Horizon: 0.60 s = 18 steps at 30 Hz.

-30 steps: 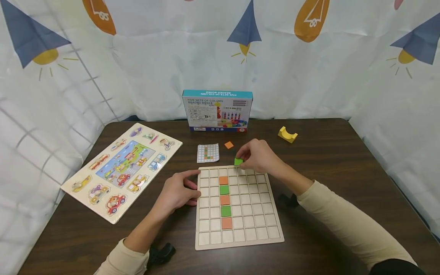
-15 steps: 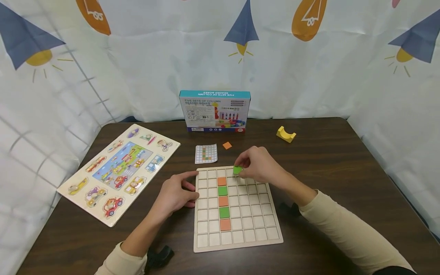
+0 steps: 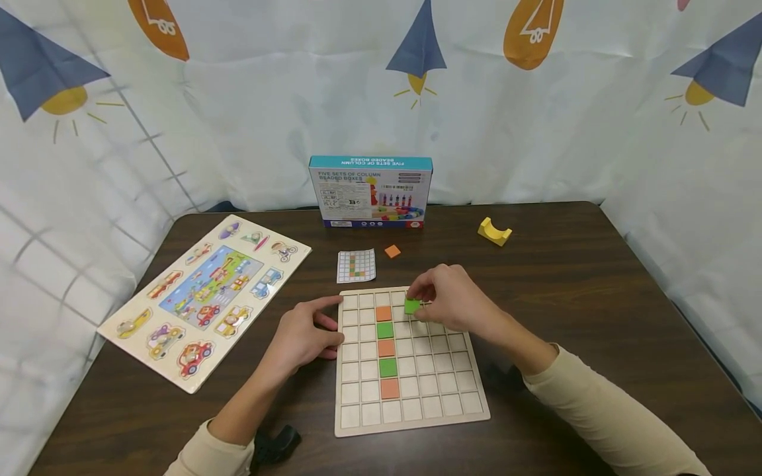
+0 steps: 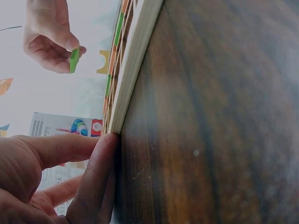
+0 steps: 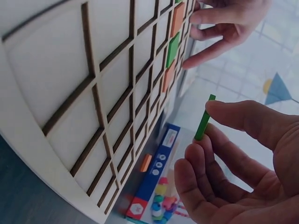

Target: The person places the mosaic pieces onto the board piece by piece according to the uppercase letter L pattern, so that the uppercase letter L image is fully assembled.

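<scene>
Between thumb and fingers, my right hand (image 3: 454, 297) pinches a green square tile (image 3: 412, 306). It is above the far rows of a wooden grid board (image 3: 440, 423); the right wrist view shows the tile (image 5: 204, 117) edge-on, apart from the board. Orange and green tiles alternate down one column, among them an orange tile (image 3: 385, 348) and a green tile (image 3: 387, 367). At the board's left side, my left hand (image 3: 302, 337) touches the edge with index finger and thumb spread. In the left wrist view its fingertips (image 4: 106, 142) meet the board's rim.
A printed pattern card (image 3: 356, 266) and a loose orange tile (image 3: 392, 251) lie beyond the board. Behind them stands a toy box (image 3: 370, 192). A picture puzzle board (image 3: 205, 304) lies at left, a yellow curved block (image 3: 494, 232) at back right, on the dark table (image 3: 571, 291).
My right hand has carried the green tile from beyond the board's far edge toward me, over its far rows. The left hand stays at the board's edge; the head view has shifted slightly.
</scene>
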Tool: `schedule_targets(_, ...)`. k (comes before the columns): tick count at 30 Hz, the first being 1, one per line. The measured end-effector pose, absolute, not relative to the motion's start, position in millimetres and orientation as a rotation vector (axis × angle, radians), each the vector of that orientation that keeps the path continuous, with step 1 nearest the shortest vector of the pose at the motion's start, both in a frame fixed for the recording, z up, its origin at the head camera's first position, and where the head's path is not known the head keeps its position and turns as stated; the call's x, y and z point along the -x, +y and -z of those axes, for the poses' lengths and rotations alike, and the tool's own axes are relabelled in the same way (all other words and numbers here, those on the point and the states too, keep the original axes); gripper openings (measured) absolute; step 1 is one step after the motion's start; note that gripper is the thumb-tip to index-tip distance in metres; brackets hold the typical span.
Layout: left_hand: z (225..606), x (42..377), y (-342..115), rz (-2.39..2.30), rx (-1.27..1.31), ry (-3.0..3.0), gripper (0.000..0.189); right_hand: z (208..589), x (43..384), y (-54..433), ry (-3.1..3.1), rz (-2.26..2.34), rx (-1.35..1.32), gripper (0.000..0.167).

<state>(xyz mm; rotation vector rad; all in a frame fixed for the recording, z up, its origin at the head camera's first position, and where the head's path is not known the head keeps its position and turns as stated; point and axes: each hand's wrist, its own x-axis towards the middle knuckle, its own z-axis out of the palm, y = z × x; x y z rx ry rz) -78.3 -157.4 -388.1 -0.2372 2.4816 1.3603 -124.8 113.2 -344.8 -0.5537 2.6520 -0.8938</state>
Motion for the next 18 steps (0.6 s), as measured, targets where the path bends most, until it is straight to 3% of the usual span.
schedule_targets(18, 387.4, 78.5, -157.0, -1.356, 0.237, 2.482, 0.071, 345.0, 94.7, 111.5, 2.613, 0.916, 0.581, 0.020)
